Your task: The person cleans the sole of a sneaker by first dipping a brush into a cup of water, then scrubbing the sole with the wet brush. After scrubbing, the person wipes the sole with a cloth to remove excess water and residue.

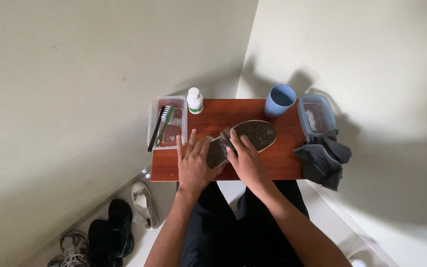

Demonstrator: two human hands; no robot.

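**Both hands on an upturned shoe at the small table**

Head view, looking straight down: I've got a shoe [243, 141] lying sole-up across the middle of the reddish-brown table [282, 165], toe end pointing to my right, heel end toward my left. My left hand [193, 165] lies flat by the heel, fingers spread and pointing away from me, its inner edge touching the shoe; it's open, not wrapped around anything. My right hand [245, 158] is over the middle of the sole, fingers bent down onto it and pressing. Whether they curl under the far edge I cannot tell from here.

At the table's left end there's a clear plastic tub [167, 122] with a green-handled brush [165, 123] resting in it, and a dark thin tool [155, 131] leaning over its rim. Just beside the tub stands a small white bottle [194, 100]. At the back right, a blue cup [279, 100] stands upright, and next to it a second clear container [317, 114] with something pale inside. A dark grey cloth [324, 158] hangs off the right edge.

Down on the floor to my left, several shoes [119, 227] lie along the wall.
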